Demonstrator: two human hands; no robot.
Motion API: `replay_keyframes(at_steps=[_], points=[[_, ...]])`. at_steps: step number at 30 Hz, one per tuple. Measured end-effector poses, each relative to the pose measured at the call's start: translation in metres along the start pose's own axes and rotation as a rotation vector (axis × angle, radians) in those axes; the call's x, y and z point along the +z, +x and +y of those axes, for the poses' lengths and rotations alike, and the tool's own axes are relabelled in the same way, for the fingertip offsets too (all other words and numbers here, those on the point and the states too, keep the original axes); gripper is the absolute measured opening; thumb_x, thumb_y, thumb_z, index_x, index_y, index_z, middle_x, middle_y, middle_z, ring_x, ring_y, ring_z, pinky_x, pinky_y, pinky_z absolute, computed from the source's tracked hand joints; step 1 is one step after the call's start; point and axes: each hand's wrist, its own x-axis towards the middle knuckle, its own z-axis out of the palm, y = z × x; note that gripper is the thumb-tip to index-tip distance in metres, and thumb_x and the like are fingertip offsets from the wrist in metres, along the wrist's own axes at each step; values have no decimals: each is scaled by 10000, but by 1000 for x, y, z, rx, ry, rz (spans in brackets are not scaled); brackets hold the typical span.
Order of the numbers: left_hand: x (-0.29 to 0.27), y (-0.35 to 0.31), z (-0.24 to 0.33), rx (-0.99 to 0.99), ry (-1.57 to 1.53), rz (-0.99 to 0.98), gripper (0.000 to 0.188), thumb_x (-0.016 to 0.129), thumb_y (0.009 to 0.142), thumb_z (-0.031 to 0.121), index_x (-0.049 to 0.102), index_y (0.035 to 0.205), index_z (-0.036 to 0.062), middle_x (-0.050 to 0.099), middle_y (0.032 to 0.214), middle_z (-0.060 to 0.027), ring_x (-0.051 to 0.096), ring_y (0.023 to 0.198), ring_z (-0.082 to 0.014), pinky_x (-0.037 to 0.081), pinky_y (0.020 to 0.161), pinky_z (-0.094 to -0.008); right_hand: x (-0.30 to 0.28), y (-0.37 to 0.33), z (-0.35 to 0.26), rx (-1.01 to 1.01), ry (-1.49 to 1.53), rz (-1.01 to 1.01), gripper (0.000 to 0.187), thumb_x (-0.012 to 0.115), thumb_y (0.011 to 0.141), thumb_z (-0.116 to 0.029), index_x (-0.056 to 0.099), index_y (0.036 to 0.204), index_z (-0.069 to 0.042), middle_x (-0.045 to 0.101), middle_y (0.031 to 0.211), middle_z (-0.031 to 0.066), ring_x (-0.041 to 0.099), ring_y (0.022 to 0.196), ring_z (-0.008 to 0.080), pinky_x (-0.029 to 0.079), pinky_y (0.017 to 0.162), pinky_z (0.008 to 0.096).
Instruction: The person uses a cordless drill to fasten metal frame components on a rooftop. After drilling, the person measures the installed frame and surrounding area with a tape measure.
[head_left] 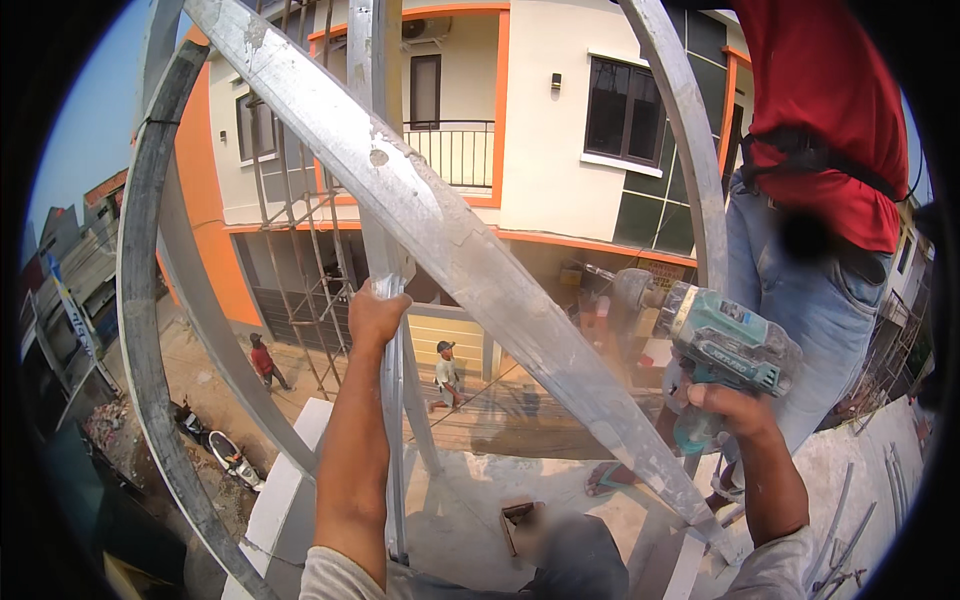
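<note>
My left hand (375, 315) is closed round an upright galvanized metal stud (395, 450), with the forearm stretched out in front of me. In my right hand (738, 408) is a green cordless drill (735, 345), gripped by its handle, its chuck and bit (620, 285) pointing left. The bit's tip appears apart from any metal. A wide metal channel (450, 235) slants across the view from upper left to lower right, passing between my two hands. Its face is scuffed and has a hole in it.
A co-worker in a red shirt (825, 120) and jeans stands close at the right. Another person (580, 560) is low in front of me. More metal bars (150, 300) rise at the left, beside a white ledge (285, 500). Beyond lie a street and an orange-trimmed building (545, 130).
</note>
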Motion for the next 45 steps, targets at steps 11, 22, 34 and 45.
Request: replay_keyframes(at_steps=[11,22,34,45], points=[[1,-8,11,2,-109,-16,428,743,717,183,639,1089,-1,692,929,-97,651,828,-214,501,787,-342,112,139,135,80,225,-484,324,685,792,-140,598,1080,-20,633,887,63,620,816,176,502,752,340],[2,-13,19,-98,-191,-62,316,678,752,133,633,1035,1,660,857,-59,628,762,-168,496,711,-323,191,157,170,17,622,-425,327,649,783,-124,589,1082,-5,634,854,87,633,734,185,497,679,352],[2,-17,29,-136,-160,-70,286,692,782,154,634,1021,7,650,871,-59,615,748,-166,476,667,-317,187,160,171,-47,585,-447,291,637,808,-134,598,1067,-8,641,883,89,628,752,178,495,708,343],[2,-17,28,-93,-136,-47,285,660,753,133,639,1003,-3,650,856,-73,613,737,-179,476,673,-316,189,168,178,-34,441,-531,171,555,906,-160,678,820,-78,689,954,7,610,968,142,436,905,295]])
